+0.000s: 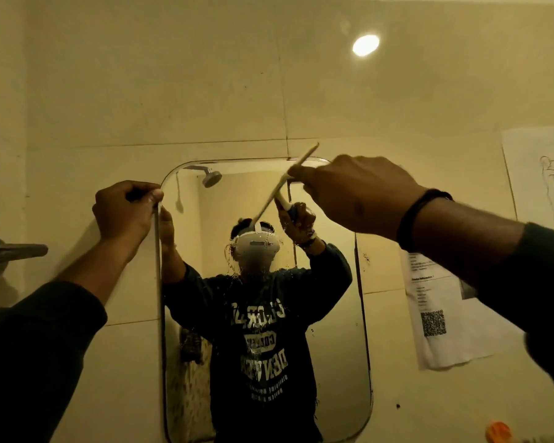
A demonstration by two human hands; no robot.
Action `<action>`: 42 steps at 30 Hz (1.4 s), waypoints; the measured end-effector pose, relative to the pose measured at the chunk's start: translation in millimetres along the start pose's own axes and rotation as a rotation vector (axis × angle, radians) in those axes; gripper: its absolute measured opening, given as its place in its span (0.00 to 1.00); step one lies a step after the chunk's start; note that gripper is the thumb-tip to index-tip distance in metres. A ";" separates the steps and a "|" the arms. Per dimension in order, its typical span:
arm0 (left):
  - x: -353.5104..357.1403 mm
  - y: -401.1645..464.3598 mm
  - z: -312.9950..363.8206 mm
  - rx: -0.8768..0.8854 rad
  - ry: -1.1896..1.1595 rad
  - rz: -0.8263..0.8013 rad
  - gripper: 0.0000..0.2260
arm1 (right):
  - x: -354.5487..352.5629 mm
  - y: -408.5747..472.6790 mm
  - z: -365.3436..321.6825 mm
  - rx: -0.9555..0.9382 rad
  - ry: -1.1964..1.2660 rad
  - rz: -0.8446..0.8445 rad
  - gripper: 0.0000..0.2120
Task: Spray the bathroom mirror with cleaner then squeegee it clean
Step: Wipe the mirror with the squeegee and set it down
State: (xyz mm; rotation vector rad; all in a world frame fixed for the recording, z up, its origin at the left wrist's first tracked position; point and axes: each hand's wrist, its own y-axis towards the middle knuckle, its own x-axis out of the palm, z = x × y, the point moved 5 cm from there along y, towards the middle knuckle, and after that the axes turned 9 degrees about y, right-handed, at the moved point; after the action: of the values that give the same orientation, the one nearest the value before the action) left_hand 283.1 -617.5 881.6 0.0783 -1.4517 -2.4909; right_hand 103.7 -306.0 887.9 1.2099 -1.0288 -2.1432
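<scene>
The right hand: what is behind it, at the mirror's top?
The right hand grips the squeegee, whose blade slants across the mirror. Its handle and the mirror's top right corner are mostly covered.

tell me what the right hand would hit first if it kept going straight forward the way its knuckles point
Probably the mirror near its top edge: the right hand holds the squeegee just in front of the glass. Depth is unclear, so the blade may touch first.

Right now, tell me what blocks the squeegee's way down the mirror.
Nothing visible does. The right hand holds the squeegee at the mirror top; the left hand grips the left edge, aside.
</scene>
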 end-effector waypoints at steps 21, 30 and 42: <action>-1.2 -3.6 2.4 0.042 0.010 0.021 0.07 | -0.4 3.2 13.4 0.114 0.084 0.014 0.21; 1.8 -0.1 -2.8 0.017 -0.034 0.026 0.06 | 30.4 -67.5 41.3 0.184 0.062 0.036 0.20; 0.8 -5.4 4.8 0.031 -0.032 0.021 0.07 | 21.2 -42.1 37.8 0.201 0.092 0.058 0.19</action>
State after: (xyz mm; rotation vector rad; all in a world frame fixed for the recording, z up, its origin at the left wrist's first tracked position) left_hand 280.4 -611.1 879.4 0.0294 -1.4962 -2.4641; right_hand 58.9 -280.8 856.2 1.3393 -1.2467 -1.9576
